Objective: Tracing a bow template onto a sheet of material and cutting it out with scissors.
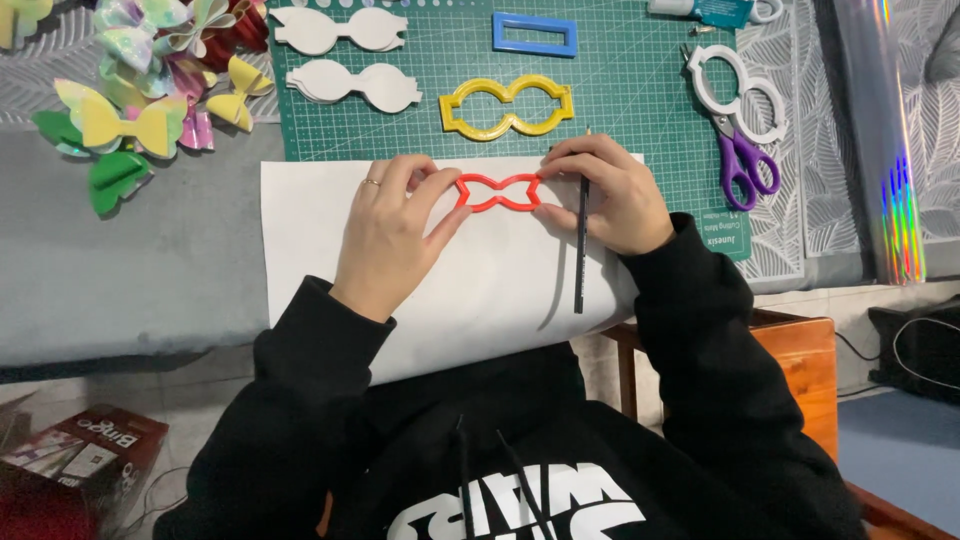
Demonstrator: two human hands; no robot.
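A red bow-shaped stencil [498,192] lies flat on a white sheet [320,215] that hangs over the table's near edge. My left hand [390,230] pinches the stencil's left end with thumb and fingers. My right hand [605,195] presses on the stencil's right end and also holds a dark pencil [581,250], whose shaft points back toward me. Both sleeves are black.
A green cutting mat [620,60] holds a yellow bow stencil [507,106], a blue rectangular frame [534,34], white bow cutouts [350,85], a white stencil [738,90] and purple scissors [745,165]. Finished colourful bows [150,90] lie at left. A holographic roll [885,140] stands right.
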